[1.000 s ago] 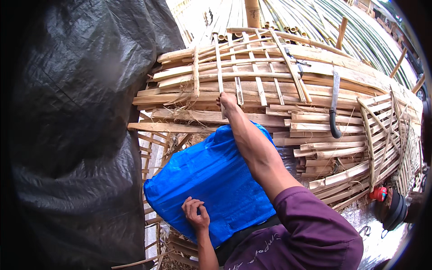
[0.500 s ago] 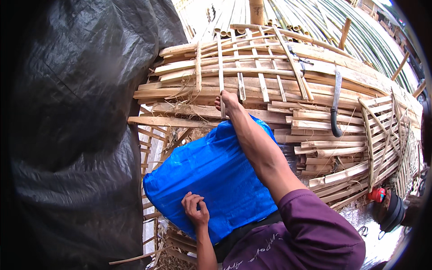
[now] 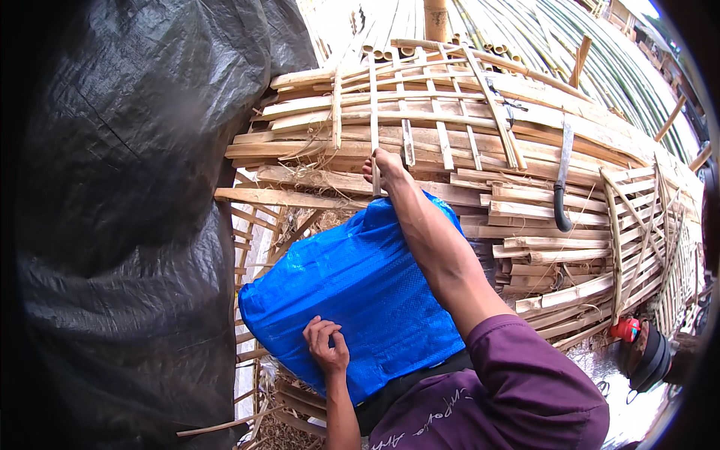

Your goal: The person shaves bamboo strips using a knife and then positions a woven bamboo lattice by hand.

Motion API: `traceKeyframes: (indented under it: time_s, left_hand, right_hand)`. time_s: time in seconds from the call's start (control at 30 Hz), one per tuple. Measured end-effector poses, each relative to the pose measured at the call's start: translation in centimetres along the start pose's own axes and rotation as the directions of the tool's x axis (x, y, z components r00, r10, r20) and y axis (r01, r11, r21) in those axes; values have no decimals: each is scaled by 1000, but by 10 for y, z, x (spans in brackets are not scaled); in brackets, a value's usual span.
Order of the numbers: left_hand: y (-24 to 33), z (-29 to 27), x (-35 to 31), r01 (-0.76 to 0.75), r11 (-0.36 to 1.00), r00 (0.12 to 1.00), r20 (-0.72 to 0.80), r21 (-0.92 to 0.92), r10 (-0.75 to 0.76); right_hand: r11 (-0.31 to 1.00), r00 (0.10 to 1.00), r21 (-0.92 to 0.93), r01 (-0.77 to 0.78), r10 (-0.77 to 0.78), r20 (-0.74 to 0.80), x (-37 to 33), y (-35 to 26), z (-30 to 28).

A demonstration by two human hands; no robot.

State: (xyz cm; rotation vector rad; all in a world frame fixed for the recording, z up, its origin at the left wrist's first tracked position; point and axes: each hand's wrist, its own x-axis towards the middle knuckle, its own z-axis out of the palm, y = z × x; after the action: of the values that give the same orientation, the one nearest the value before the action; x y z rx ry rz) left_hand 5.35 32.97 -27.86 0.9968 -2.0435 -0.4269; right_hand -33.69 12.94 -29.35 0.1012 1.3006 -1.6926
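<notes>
My right hand (image 3: 386, 166) is closed around the near end of a narrow bamboo strip (image 3: 374, 97), which points away from me across the stacked split bamboo. More thin strips (image 3: 439, 124) lie crossed in a loose lattice just right of it. My left hand (image 3: 327, 346) hovers over or rests on a blue woven plastic sheet (image 3: 360, 292) across my lap. Its fingers are loosely bent, the thumb stands apart, and nothing shows in it. Right of my right arm, a machete (image 3: 562, 176) with a dark curved handle lies on the bamboo.
A large black tarp (image 3: 135, 225) hangs along the left. Split bamboo lengths (image 3: 551, 214) are piled ahead and right, with a woven bamboo panel (image 3: 634, 217) against them. Long green poles (image 3: 585, 67) lie beyond. A red object (image 3: 625, 328) and dark footwear (image 3: 651, 361) are at lower right.
Very little differs. The view has shifted slightly, and my right hand keeps its grip on the bamboo strip. My left hand stays over the blue sheet.
</notes>
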Motion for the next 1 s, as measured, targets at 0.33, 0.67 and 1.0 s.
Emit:
traceKeyframes:
  time_s: [0.33, 0.67, 1.0]
  left_hand:
    - [5, 7, 7, -15, 1000, 1000, 9, -7, 15]
    - [31, -41, 52, -126, 983, 990, -74, -132, 117]
    - [115, -64, 199, -650, 725, 757, 118, 228, 642]
  right_hand:
    - [992, 992, -7, 128, -128, 5, 2, -13, -2]
    - [804, 729, -192, 563, -374, 573, -175, -44, 31]
    - [302, 334, -365, 880, 151, 930, -274, -74, -35]
